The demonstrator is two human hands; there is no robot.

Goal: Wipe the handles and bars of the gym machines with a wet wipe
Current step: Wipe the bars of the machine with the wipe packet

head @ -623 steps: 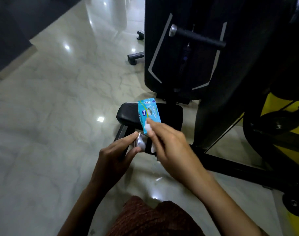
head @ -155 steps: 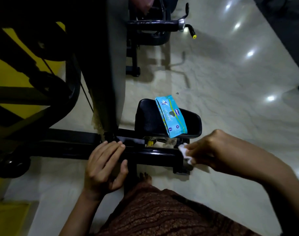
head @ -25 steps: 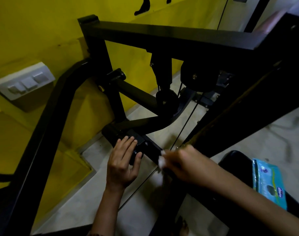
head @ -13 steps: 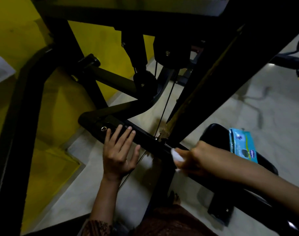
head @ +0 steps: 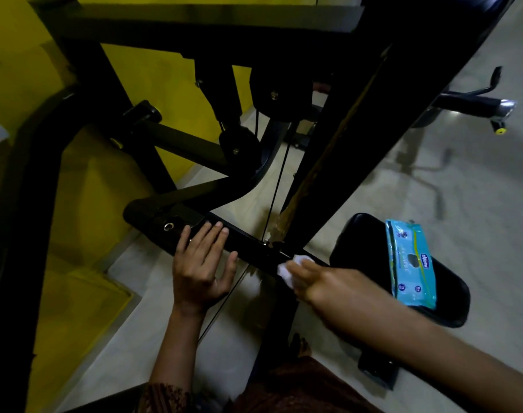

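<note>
A black low bar [head: 251,247] of the gym machine runs diagonally from the left down toward the right. My left hand [head: 202,262] lies flat on it, fingers spread, holding nothing. My right hand [head: 322,283] pinches a crumpled white wet wipe [head: 293,265] and presses it against the bar just below where the upright post meets it. A blue pack of wipes [head: 410,263] lies on the black padded seat [head: 450,290] to the right of my right hand.
Thick black frame beams [head: 22,222] rise at the left and across the top. A thin cable [head: 279,180] runs down from a pulley [head: 239,144] past the bar. A yellow wall [head: 165,84] stands behind. Another machine's handle [head: 474,104] is at the far right over pale floor.
The view has dropped slightly and moved closer. My right hand has slid the wipe a little along the bar toward the post joint. My left hand stays flat on the bar.
</note>
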